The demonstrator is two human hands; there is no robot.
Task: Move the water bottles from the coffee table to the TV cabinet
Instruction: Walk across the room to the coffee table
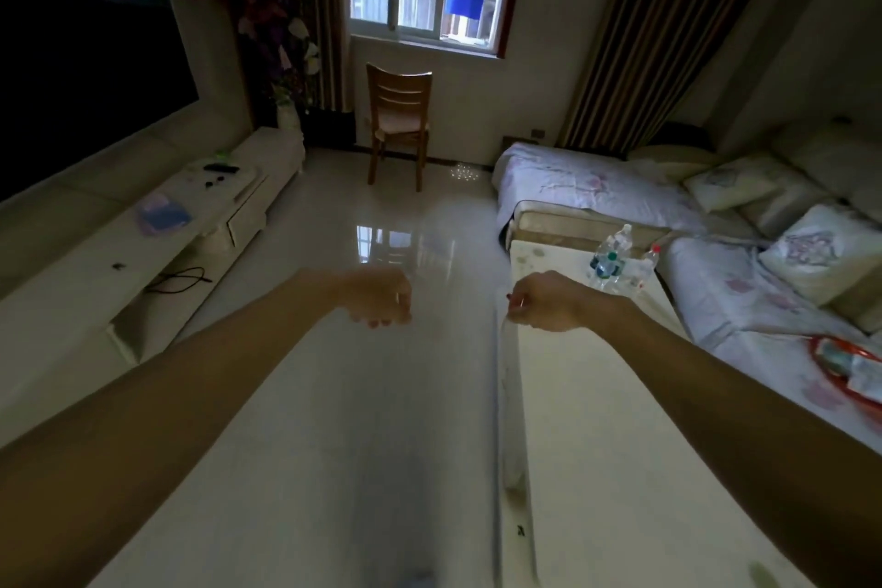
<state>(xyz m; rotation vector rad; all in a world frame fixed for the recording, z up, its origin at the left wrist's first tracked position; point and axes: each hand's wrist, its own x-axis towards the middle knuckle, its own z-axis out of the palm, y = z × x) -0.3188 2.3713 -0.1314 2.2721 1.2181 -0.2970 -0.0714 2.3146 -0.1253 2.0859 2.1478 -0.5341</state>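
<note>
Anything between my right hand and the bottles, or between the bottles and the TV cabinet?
Nothing visible. Only bare coffee table top lies between the right hand and the water bottles at its far end. Open floor separates the table from the TV cabinet, whose top has bare patches among small items.

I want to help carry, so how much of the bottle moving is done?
Nothing looks done yet: no bottle shows on the TV cabinet. The water bottles stand clustered at the far end of the coffee table. Nothing is in hand: the left hand and the right hand are loosely curled and empty, held out in front. Left to do: carry every bottle across to the cabinet.
</note>
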